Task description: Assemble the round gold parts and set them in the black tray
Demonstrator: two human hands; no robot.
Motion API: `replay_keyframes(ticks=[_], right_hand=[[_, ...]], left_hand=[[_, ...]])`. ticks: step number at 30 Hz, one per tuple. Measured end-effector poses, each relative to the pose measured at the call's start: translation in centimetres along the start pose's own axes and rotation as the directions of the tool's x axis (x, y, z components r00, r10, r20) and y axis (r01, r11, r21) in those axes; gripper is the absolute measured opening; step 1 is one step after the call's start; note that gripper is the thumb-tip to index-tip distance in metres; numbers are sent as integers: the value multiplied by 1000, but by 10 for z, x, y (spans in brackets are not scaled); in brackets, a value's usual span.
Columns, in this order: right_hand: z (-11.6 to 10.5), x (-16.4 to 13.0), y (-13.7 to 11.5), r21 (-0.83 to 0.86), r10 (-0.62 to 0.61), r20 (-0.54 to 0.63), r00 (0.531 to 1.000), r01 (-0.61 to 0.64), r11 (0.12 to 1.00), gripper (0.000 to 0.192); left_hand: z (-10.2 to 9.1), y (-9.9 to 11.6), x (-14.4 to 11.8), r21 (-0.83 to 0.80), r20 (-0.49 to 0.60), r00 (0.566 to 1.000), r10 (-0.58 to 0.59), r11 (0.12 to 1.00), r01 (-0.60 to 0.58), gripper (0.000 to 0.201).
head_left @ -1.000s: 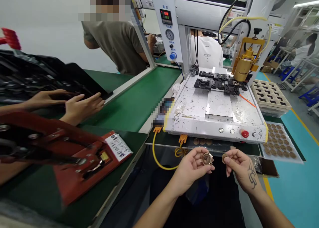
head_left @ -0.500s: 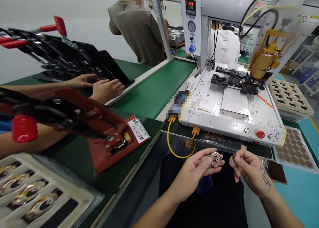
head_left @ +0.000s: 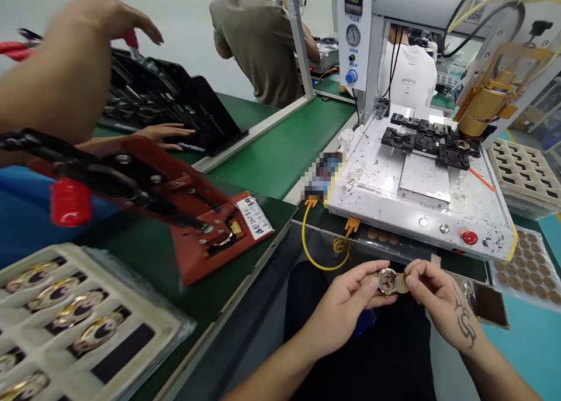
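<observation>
My left hand (head_left: 350,298) holds a small round metal ring part (head_left: 386,281) by its rim, low in front of me. My right hand (head_left: 433,296) pinches a thin tan disc (head_left: 401,283) and presses it against the ring's right side, so the two parts touch. Both hands hover over my dark lap, just below the front edge of the white dispensing machine base (head_left: 421,214). On the machine, black fixtures (head_left: 432,138) sit under a gold dispensing head (head_left: 484,106).
A sheet of tan discs (head_left: 526,261) lies at right, with stacked beige trays (head_left: 526,176) behind. A red hand press (head_left: 175,205) and a tray of gold parts (head_left: 65,313) stand at left. Co-workers' hands (head_left: 166,133) work near the green conveyor (head_left: 280,149).
My right hand has brought the tan disc leftward onto the ring held in my left hand. The view has swung left and down, and a co-worker's arm has risen at top left.
</observation>
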State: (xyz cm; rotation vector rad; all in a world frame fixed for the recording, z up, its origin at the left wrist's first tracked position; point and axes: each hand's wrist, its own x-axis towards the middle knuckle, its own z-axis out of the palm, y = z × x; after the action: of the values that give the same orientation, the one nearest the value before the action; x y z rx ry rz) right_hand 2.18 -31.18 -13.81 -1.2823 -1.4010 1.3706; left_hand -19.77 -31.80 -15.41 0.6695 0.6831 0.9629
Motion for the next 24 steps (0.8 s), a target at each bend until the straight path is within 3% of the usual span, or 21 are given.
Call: replay_keyframes(ticks=[5, 24], right_hand=[[9, 1, -5, -61, -97, 38, 995, 99, 993, 28], [16, 0, -1, -119, -114, 7, 993, 114, 986, 26]], left_hand=[[3, -1, 0, 11, -6, 1000, 21, 1000, -21, 48], [12, 0, -5, 161, 28, 996, 80, 983, -84, 47]])
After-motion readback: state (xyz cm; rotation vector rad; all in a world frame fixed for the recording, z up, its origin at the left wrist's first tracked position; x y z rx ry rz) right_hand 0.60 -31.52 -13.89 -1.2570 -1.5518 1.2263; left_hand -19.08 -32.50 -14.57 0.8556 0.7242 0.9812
